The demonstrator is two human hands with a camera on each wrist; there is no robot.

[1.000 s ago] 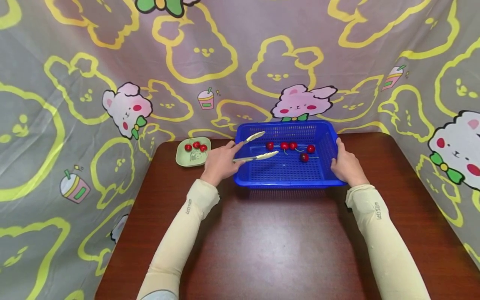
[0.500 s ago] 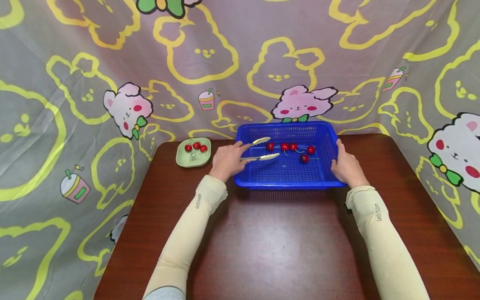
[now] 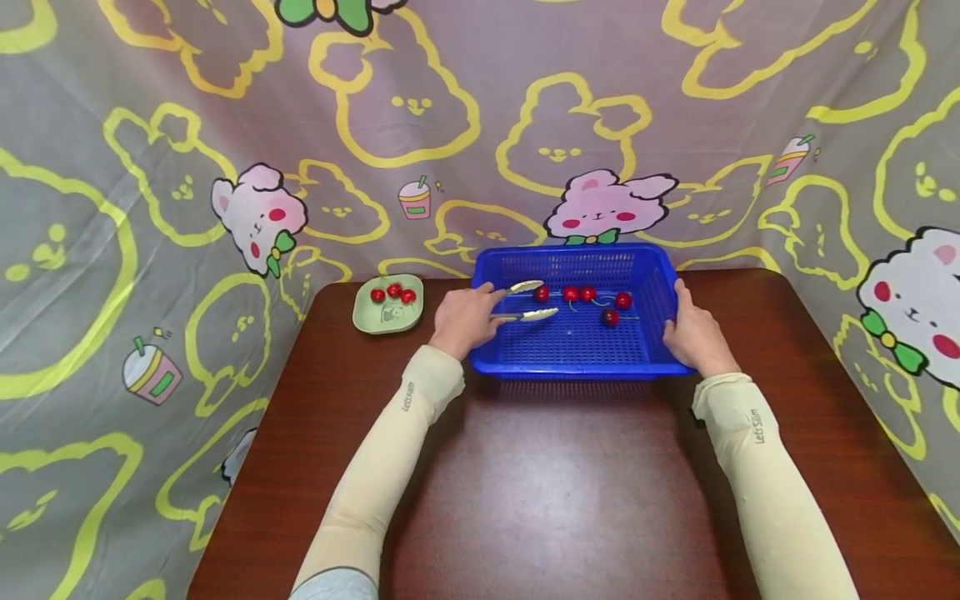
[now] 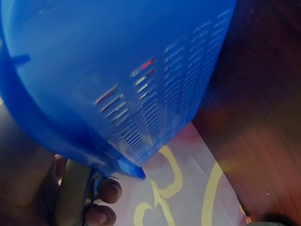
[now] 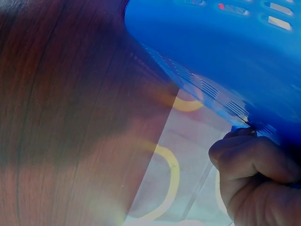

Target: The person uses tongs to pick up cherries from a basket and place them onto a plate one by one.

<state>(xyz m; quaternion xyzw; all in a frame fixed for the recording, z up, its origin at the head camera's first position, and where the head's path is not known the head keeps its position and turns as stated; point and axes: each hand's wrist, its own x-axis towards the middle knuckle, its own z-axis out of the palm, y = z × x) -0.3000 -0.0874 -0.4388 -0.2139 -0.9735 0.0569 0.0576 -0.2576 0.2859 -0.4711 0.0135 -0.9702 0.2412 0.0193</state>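
Plate left of basket on table
Three cherries on the plate, five in the basket; left hand at the basket's left end, tongs jutting inward over it, right hand at the right end, cloth behind.

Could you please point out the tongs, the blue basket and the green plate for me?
Tongs [image 3: 539, 315]: head view, on the lower pale tip.
Blue basket [image 3: 570, 369]: head view, on the middle of its near rim.
Green plate [image 3: 371, 317]: head view, on its bare near-left part.
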